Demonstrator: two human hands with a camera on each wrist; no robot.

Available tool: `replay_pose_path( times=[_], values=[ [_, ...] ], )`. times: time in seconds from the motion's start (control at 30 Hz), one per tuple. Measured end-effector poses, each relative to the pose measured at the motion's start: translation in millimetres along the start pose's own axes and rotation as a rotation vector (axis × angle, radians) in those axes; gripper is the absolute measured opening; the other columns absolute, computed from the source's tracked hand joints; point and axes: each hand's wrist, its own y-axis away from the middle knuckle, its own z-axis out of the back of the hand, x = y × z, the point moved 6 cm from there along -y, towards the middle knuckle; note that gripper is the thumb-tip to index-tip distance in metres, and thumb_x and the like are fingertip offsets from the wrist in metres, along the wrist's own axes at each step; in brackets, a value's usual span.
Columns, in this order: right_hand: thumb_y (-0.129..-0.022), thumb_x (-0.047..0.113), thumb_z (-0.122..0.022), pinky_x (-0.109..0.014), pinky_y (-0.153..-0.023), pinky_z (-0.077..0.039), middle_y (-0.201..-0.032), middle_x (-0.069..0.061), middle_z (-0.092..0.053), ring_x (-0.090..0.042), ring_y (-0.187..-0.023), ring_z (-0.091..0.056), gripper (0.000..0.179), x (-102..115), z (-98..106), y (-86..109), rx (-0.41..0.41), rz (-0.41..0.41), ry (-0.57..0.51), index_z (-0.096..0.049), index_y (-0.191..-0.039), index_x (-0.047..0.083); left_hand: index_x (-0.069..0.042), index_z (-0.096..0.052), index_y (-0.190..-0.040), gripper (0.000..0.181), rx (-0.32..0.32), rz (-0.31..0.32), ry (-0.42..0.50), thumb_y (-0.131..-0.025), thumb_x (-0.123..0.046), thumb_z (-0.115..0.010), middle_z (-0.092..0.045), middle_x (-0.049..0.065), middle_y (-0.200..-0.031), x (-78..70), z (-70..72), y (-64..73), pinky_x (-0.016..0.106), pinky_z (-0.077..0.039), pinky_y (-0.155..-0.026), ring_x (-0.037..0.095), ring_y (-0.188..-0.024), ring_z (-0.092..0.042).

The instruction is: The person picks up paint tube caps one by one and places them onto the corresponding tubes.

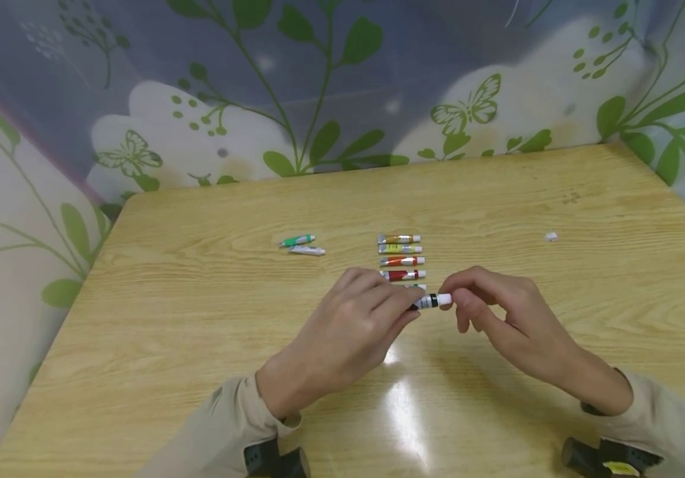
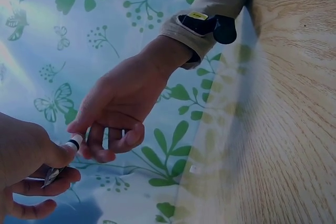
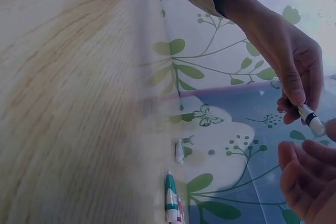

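Note:
My left hand point(image 1: 351, 318) pinches a small paint tube point(image 1: 426, 302) with a black band and a white cap, holding it above the table. The tube's back part is hidden by the fingers. At the cap point(image 2: 78, 138), the thumb and forefinger of my right hand point(image 1: 512, 318) close in and touch it; its other fingers are loosely curled. Just beyond the left hand lies a row of paint tubes: ochre point(image 1: 399, 239), yellow point(image 1: 400, 249), orange point(image 1: 402, 261), red point(image 1: 403, 275) and a partly covered green one point(image 1: 417, 287). Their white caps point right.
Left of the row, a green tube point(image 1: 297, 240) and a whitish tube point(image 1: 306, 251) lie close together on the wooden table point(image 1: 199, 318). A small white piece point(image 1: 551, 236) rests at the right. A leaf-patterned curtain point(image 1: 342, 79) borders the table's far edge and sides.

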Motion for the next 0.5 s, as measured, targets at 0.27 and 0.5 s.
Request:
replay_pose_path(
  times=[0.27,0.5],
  values=[
    [-0.095,0.018,-0.062,-0.016,-0.061,-0.047,-0.076,0.007,-0.061,-0.001,-0.063,-0.057,0.02,6.2,1.6,-1.3,-0.021,0.106,0.054,-0.062,-0.108,0.003,-0.005,-0.07,-0.106,0.019,0.009,0.002,-0.014,-0.09,-0.014,-0.069,-0.073,0.001,-0.096,-1.2,0.9,-0.8,0.03,-0.049,-0.083,0.016,-0.085,-0.065],
    [-0.099,0.027,-0.055,-0.015,-0.06,-0.046,-0.076,0.007,-0.06,0.0,-0.063,-0.055,0.025,8.5,1.7,-2.5,-0.032,0.163,0.074,-0.064,-0.102,0.004,-0.005,-0.071,-0.106,0.019,-0.001,-0.016,-0.02,-0.089,-0.014,-0.071,-0.073,0.001,-0.094,-2.1,1.0,-0.5,0.029,-0.048,-0.083,0.016,-0.086,-0.066]
  ],
)
